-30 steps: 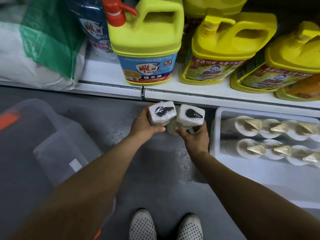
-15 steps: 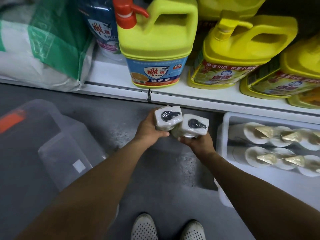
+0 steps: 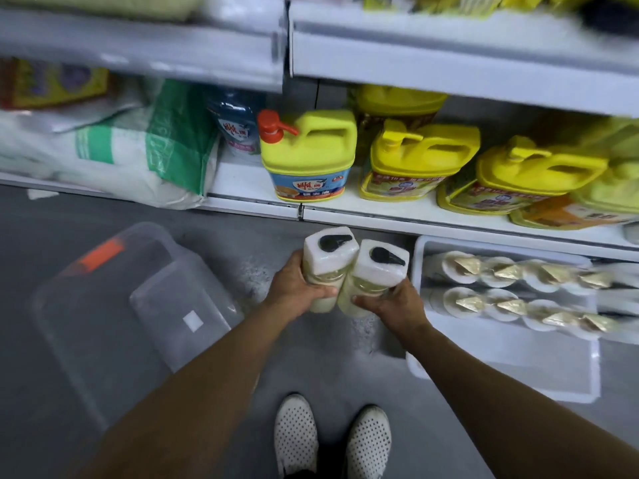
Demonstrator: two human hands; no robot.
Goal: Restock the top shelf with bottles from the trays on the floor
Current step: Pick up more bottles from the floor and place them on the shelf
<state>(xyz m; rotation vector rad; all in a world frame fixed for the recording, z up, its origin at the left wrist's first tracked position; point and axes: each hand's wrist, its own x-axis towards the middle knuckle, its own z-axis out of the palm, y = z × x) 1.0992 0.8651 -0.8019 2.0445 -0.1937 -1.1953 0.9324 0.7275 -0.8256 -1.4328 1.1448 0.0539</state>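
Shop aisle, white shelving, rows of yellow detergent jugs

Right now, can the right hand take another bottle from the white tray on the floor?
Probably not yet. The right hand already grips a bottle, so its fingers are occupied. The white tray lies close beside it with nothing between, so the path itself looks free.

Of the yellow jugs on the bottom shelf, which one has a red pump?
The leftmost yellow jug, the one with the blue label. Its pump is red; the others to its right have yellow caps.
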